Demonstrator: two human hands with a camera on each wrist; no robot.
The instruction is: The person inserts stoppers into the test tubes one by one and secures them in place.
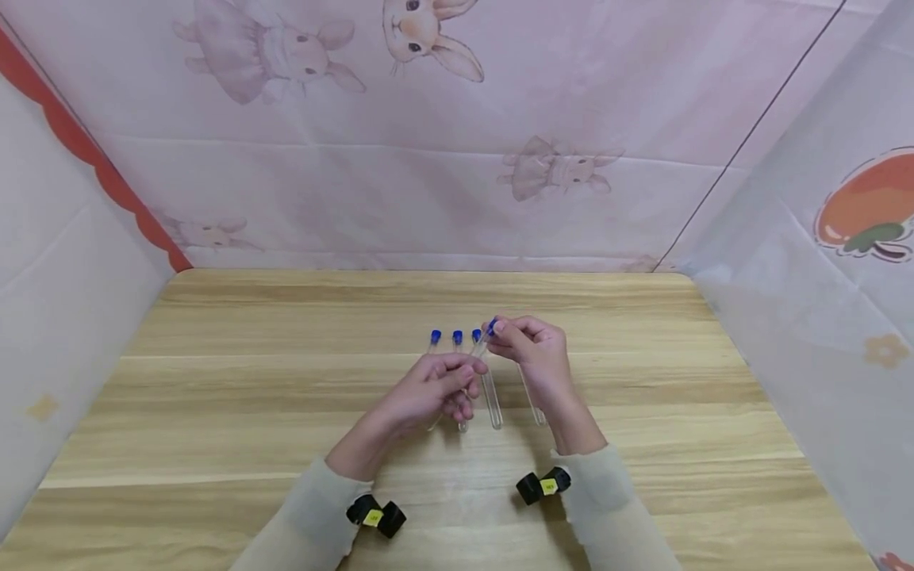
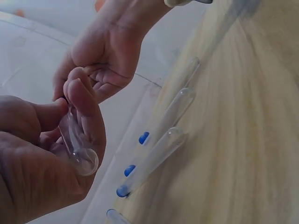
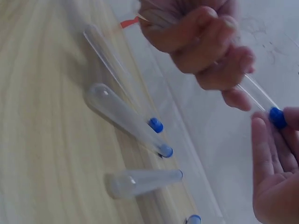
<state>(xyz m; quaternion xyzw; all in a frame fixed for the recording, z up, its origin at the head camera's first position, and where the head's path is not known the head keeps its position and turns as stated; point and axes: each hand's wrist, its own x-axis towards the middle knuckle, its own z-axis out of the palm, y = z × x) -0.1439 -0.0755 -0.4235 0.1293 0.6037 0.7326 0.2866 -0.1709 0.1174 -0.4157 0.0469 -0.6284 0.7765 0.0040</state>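
A clear test tube [image 3: 256,91] with a blue cap [image 3: 277,118] is held between both hands, raised over the table and tilted. My left hand [image 1: 432,385] grips the tube's body, its rounded end showing by the palm in the left wrist view. At the other end, my right hand [image 1: 543,357] pinches the blue cap between thumb and fingers. Beneath the hands, several more capped test tubes [image 1: 494,404] lie side by side on the table, caps toward the far edge. The right hand hides the cap of the rightmost tube [image 1: 537,408] in the head view.
The wooden table [image 1: 236,381] meets a pink rabbit-print cloth [image 1: 428,198] at its far edge. White printed cloth walls [image 1: 807,277] stand on the left and right. Black wrist cameras sit on both sleeves [image 1: 607,492].
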